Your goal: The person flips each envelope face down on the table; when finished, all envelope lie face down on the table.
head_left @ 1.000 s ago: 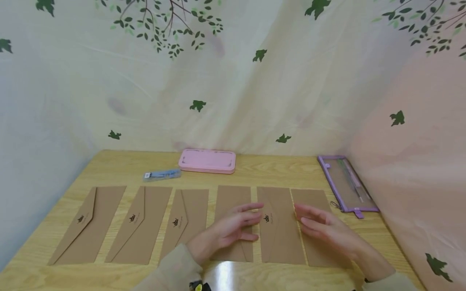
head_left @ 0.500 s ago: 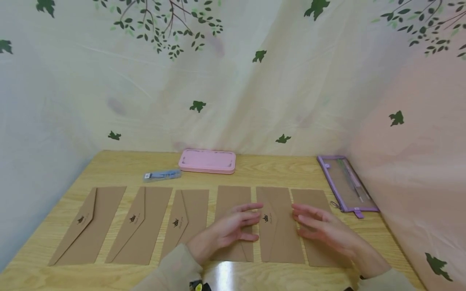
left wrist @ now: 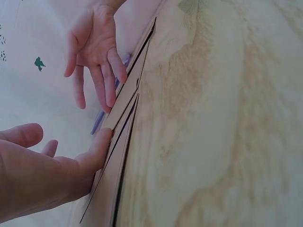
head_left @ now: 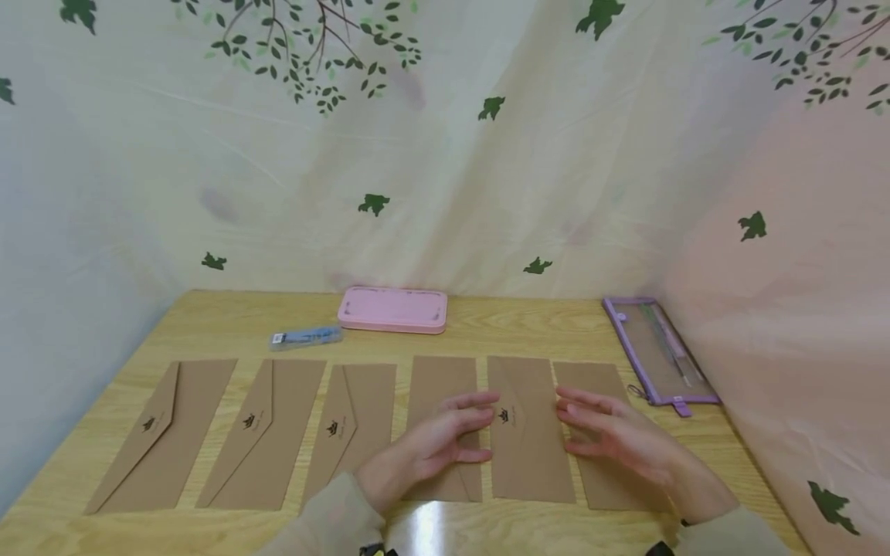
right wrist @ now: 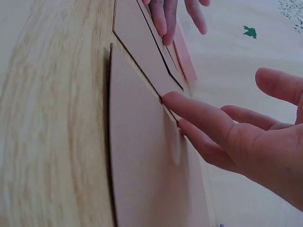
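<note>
Several brown paper envelopes lie flat in a row on the wooden table. The second from the right [head_left: 531, 455], with a small black crown print on its flap, lies between both hands. My left hand [head_left: 445, 440] is over the neighbouring envelope [head_left: 445, 374], fingers extended toward the left edge of the crown-printed one. On the other side, the right hand [head_left: 622, 440] extends over the rightmost envelope [head_left: 598, 374]. Its fingertips [right wrist: 169, 98] touch the crown-printed envelope's right edge in the right wrist view. Neither hand grips anything.
Behind the row are a pink tin case [head_left: 392, 310] and a blue item in clear packaging [head_left: 306, 337]. A purple-framed mesh pouch [head_left: 613, 320] holding pens lies at the right edge. Three more envelopes, such as the leftmost [head_left: 191, 432], lie to the left. A leaf-patterned cloth [head_left: 445, 154] hangs behind.
The right hand has shifted slightly left, its fingers spreading a little. The crown-printed envelope's near end has slid slightly left, so it lies straighter. The left hand has barely moved.
</note>
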